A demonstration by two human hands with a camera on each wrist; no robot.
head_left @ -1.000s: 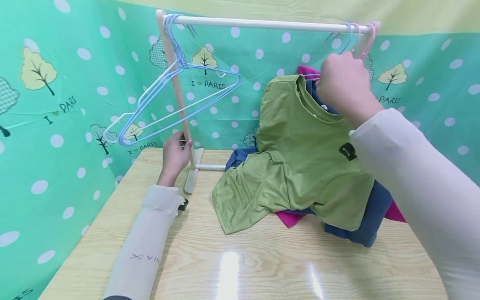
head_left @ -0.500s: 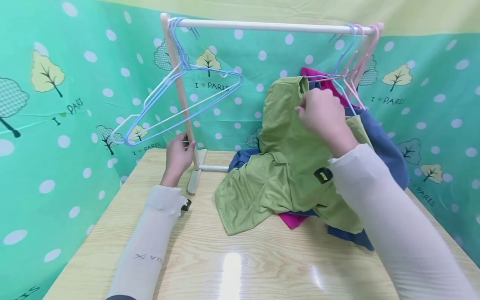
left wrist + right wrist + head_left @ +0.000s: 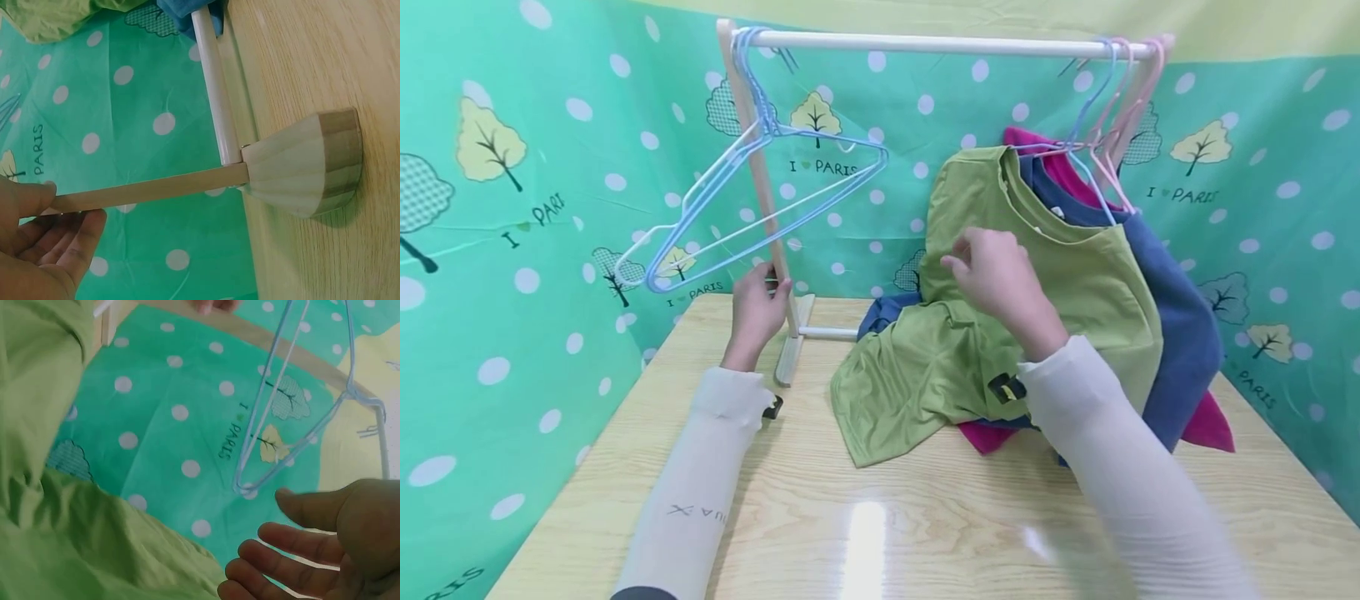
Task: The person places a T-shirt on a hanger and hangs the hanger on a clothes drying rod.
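Note:
My left hand [image 3: 757, 310] holds the left wooden post [image 3: 150, 189] of a small clothes rack low down, with thumb and fingers on either side of it in the left wrist view. In front of a green T-shirt [image 3: 1075, 275] is my right hand [image 3: 996, 271], holding nothing; its fingers are loosely bent in the right wrist view. That shirt hangs from a blue hanger [image 3: 1088, 100] at the rail's right end, its left part draped down onto the table. Behind it hang a navy garment [image 3: 1187, 333] and a magenta one [image 3: 1210, 425], with pink hangers [image 3: 1150, 83] beside the blue one.
Bare blue and white hangers [image 3: 664, 265] hang at the left end of the white rail [image 3: 955, 43]. The rack's wooden foot [image 3: 287, 165] stands on the wood-grain table [image 3: 805, 500]. A green dotted cloth [image 3: 550, 333] closes off the back and sides.
My right hand has let go near the hanger hooks at the right and come down and left in front of the green T-shirt. The left hand stays on the post.

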